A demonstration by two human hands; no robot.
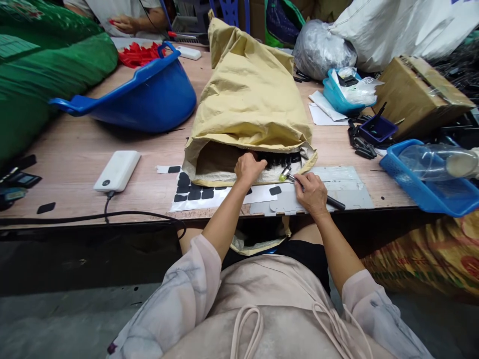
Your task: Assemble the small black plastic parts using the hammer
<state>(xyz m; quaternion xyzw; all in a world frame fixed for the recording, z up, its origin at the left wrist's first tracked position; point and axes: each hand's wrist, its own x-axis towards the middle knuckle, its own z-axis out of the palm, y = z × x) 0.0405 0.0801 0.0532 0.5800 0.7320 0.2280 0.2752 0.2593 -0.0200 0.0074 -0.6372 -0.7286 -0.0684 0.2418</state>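
Note:
A yellow sack (254,94) lies on the table with its mouth facing me, and small black parts (279,159) show inside the opening. My left hand (249,169) reaches into that mouth beside the black parts; most of its fingers are hidden, so I cannot see what they grip. My right hand (311,193) is closed around a small hammer (336,203), whose yellow-tipped head points left at the sack's lower lip. Under the hands lies a grey board (348,187). A white sheet with black rounded stickers (194,192) sits left of it, partly under the sack.
A blue basin (149,94) and a white power bank (118,171) with a cable stand on the left. On the right are a blue tray (422,189) holding a clear bottle, a cardboard box (419,94) and a turquoise basket (337,94). Across the table, another person's hand (125,24) holds something red.

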